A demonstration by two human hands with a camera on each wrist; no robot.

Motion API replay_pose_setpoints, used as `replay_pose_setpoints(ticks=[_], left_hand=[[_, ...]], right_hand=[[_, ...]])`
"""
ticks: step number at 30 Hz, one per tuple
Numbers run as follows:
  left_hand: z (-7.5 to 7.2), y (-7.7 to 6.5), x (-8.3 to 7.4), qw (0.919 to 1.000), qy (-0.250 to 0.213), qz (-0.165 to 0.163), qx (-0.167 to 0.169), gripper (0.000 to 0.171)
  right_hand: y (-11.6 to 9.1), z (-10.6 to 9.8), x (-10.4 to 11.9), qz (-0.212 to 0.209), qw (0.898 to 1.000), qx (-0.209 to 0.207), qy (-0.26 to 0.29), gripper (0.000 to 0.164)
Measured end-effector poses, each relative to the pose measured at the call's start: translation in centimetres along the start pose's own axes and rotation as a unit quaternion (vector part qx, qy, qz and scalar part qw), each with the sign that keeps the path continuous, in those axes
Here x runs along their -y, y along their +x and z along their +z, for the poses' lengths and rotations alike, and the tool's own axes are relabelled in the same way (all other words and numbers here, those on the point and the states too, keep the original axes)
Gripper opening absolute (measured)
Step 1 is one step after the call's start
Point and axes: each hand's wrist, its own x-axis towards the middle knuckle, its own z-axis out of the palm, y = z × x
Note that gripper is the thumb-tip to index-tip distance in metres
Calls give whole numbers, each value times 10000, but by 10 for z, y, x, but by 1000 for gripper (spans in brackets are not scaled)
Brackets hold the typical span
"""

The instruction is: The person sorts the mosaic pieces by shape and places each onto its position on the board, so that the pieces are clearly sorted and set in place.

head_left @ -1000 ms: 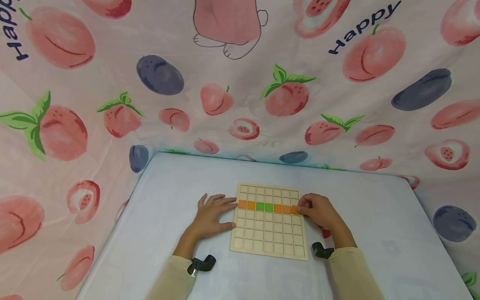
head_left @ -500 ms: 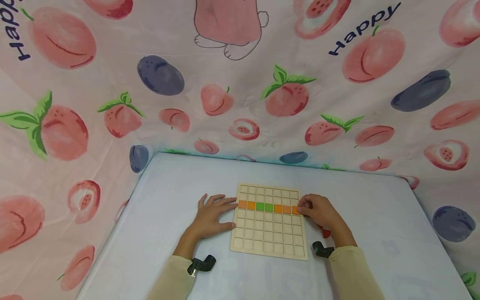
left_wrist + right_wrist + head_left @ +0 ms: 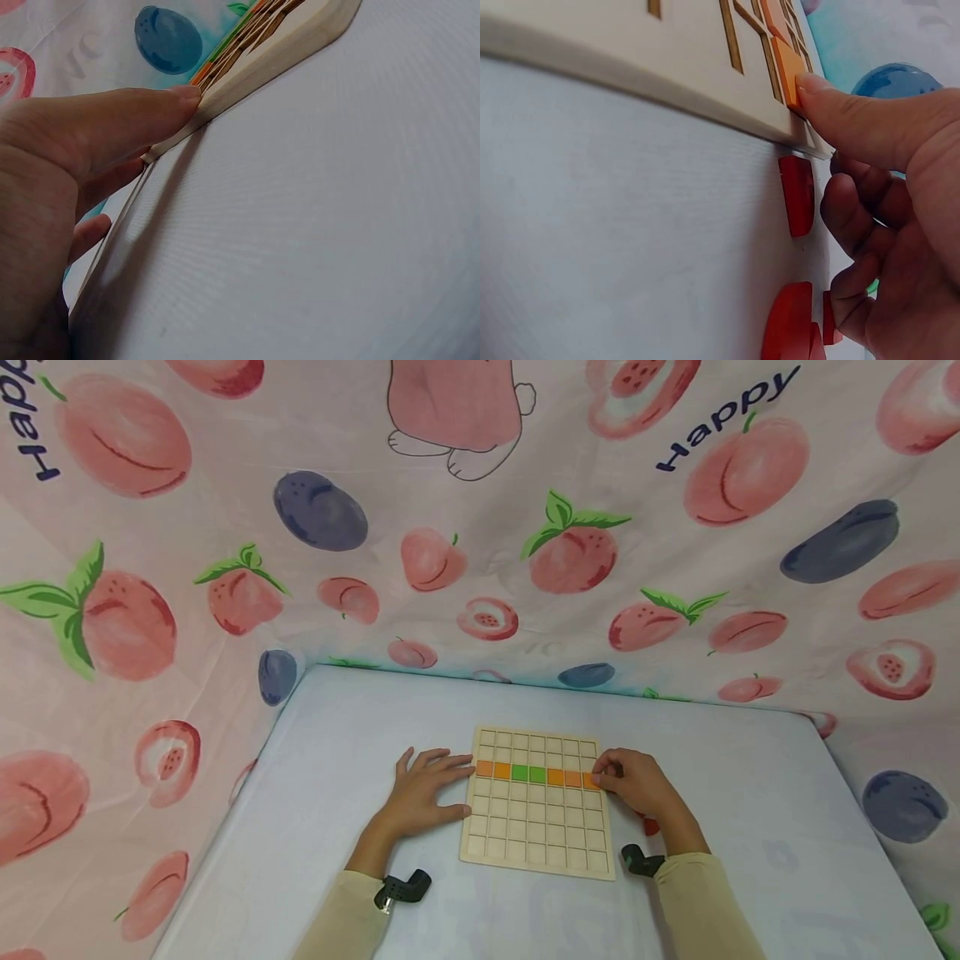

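Note:
A pale wooden grid board (image 3: 537,842) lies on the table, with one row of square tiles across it, including a green tile (image 3: 520,772) and orange ones. My left hand (image 3: 425,792) is spread at the board's left edge; in the left wrist view its thumb (image 3: 161,109) touches the rim. At the row's right end, my right hand (image 3: 641,783) pinches an orange tile (image 3: 786,71), thumb on its face and the other fingers curled. The tile sits in its cell, its corner partly covered by the thumb. The index fingertip is hidden in the right wrist view.
Several red pieces (image 3: 798,196) lie on the white table (image 3: 360,718) under and beside my right hand, close to the board's right edge. Fruit-printed cloth (image 3: 487,543) stands behind the table and along its sides. Each wrist carries a black camera mount (image 3: 405,887).
The orange tile at the right end has shifted slightly left and now lines up flush with the row. My right hand has moved very little; my left hand stays put.

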Motion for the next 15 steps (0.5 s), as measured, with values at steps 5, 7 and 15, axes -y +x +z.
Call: replay_pose_setpoints(ticks=[5, 7, 15], left_hand=[[0, 0, 0, 10000, -18, -4, 10, 67], [1, 0, 1, 10000, -19, -8, 7, 67], [2, 0, 1, 10000, -15, -32, -11, 66]], right_hand=[[-1, 0, -2, 14, 10000, -53, -54, 6], [-1, 0, -2, 5, 10000, -50, -72, 5], [-3, -2, -1, 104, 9998, -51, 129, 9]])
